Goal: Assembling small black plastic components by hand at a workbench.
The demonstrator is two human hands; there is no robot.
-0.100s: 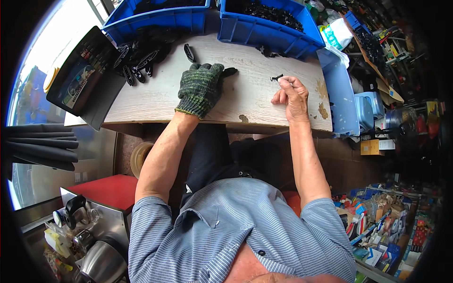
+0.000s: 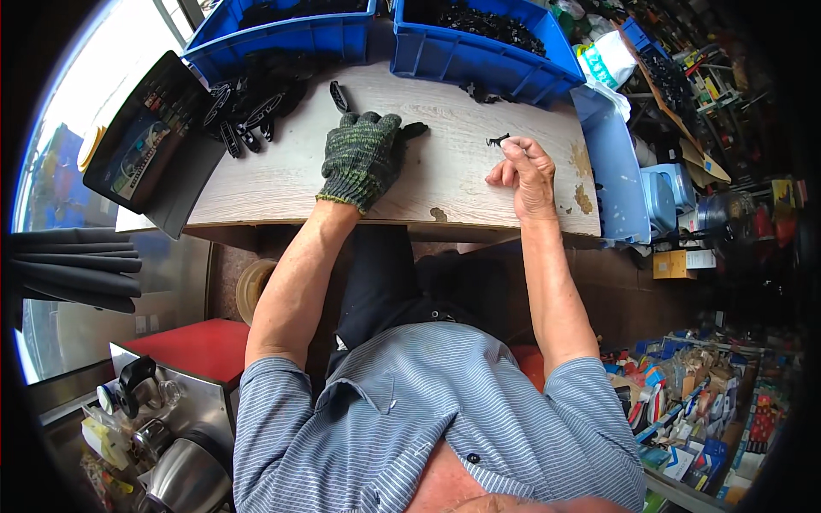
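Observation:
My left hand [image 2: 359, 161] wears a dark green and black knitted glove and rests over the table [image 2: 445, 179], fingers curled. Out from its right side sticks the end of a dark part [image 2: 415, 131], most of it hidden under the glove. Bare and raised over the table's right half, my right hand [image 2: 530, 175] pinches a small black plastic piece [image 2: 498, 140] between thumb and fingertips. Just beyond the glove lies a narrow, oval black plastic part [image 2: 339, 97]. Several similar black parts [image 2: 248, 128] are heaped to the left of it.
Two blue bins [image 2: 282, 38] [image 2: 487, 60] of black pieces stand along the far edge. A few dark pieces [image 2: 486, 94] lie before the right one. A light blue tub [image 2: 620, 171] adjoins the table's right side; a black panel [image 2: 145, 145] leans at the left.

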